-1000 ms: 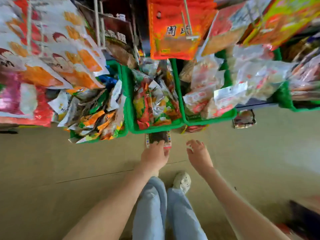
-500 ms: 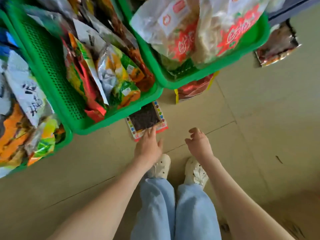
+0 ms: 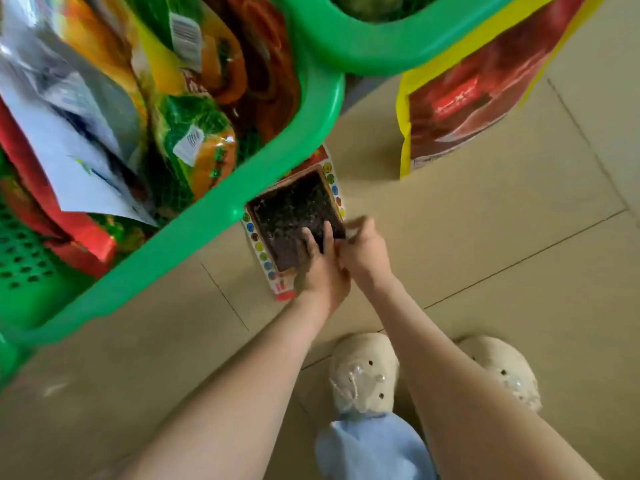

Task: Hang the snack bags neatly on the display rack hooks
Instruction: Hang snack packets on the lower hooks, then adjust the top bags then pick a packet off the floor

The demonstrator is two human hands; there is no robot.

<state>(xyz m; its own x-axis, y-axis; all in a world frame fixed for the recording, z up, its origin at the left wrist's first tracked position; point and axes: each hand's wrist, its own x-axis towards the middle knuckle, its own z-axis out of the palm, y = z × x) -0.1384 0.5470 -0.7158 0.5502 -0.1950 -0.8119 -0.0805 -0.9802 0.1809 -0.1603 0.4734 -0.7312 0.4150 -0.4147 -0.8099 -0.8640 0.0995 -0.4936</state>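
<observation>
- Head view: a green basket [image 3: 221,216] holds crowded foil snack packets [image 3: 194,147]; beside it is a second green basket [image 3: 363,53].
- The snack bag [image 3: 294,209] lies flat on the floor, its long axis running away from the person and its far end under the first basket's rim.
- Left grip [image 3: 322,271]: fingers laid flat on the bag's dark window.
- Right grip [image 3: 363,251]: curled at the bag's right edge; blur hides any pinch.

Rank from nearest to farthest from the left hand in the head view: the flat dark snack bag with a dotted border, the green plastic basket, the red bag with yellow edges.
1. flat dark snack bag with a dotted border: under the fingers of the left hand
2. green plastic basket: rim just left
3. red bag with yellow edges: upper right
</observation>
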